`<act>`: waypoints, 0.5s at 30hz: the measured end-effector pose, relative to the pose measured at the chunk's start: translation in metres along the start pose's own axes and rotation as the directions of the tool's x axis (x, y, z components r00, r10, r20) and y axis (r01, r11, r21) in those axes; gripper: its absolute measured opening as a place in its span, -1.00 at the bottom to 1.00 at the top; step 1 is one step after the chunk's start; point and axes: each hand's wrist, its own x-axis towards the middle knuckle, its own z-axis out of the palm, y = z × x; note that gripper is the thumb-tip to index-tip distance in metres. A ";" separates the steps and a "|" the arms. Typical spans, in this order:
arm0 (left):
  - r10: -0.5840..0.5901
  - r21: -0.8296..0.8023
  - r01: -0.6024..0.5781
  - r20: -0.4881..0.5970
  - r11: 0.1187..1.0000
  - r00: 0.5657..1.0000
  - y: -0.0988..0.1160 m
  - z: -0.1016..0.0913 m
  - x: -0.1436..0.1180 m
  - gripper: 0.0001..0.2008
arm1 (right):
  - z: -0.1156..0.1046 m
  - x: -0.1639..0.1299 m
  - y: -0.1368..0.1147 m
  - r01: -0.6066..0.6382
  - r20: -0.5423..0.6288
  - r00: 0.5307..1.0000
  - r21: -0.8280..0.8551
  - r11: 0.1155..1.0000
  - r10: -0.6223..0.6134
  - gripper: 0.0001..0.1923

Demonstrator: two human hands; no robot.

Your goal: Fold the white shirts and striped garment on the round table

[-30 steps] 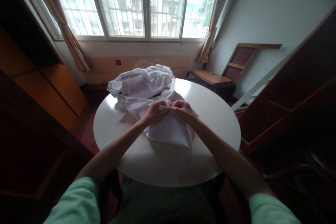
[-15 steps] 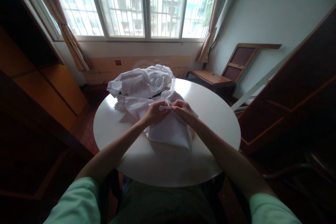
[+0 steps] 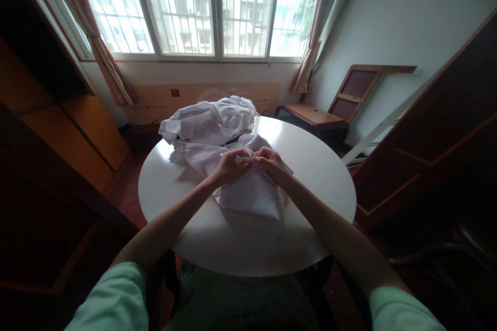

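A thin white garment [image 3: 248, 196], perhaps a shirt, is spread and bunched on a round white table [image 3: 322, 181]. My left hand [image 3: 232, 165] pinches a narrow raised strip of it from the left, fingers closed. From the other side, my right hand [image 3: 269, 160] has its fingertips closed on the same spot, almost touching the left fingertips. Whatever small detail lies between the fingers is too hidden to make out. The garment's lower part hangs in a loose flap toward me, flat on the tabletop.
A heap of more white cloth [image 3: 209, 119] lies at the table's far left edge. Beyond it stands a long cardboard panel [image 3: 151, 101] under the window. A wooden chair [image 3: 314, 114] is at the back right, dark furniture [image 3: 423, 150] at the right.
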 end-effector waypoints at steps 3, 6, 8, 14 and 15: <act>0.003 -0.018 -0.003 0.000 1.000 1.000 0.001 0.000 0.000 -0.84 | -0.001 0.000 0.000 0.015 0.006 1.000 -0.016 1.000 -0.014 -0.80; 0.008 -0.033 -0.008 -0.001 0.999 1.000 0.001 0.001 0.000 -0.84 | -0.002 0.001 0.001 0.037 0.021 0.999 -0.036 0.999 -0.037 -0.77; 0.000 -0.022 0.000 0.005 1.000 1.000 0.002 0.000 0.000 -0.84 | -0.002 0.001 0.002 0.059 0.019 0.998 -0.074 0.996 -0.057 -0.76; -0.023 -0.014 0.022 -0.005 1.000 1.000 0.003 0.000 -0.001 -0.81 | 0.000 0.000 0.000 0.094 0.020 0.996 -0.223 0.970 -0.092 -0.82; -0.024 -0.017 0.024 -0.006 1.000 1.000 0.003 0.000 -0.001 -0.81 | 0.001 0.000 -0.001 0.096 0.029 0.995 -0.237 0.967 -0.092 -0.82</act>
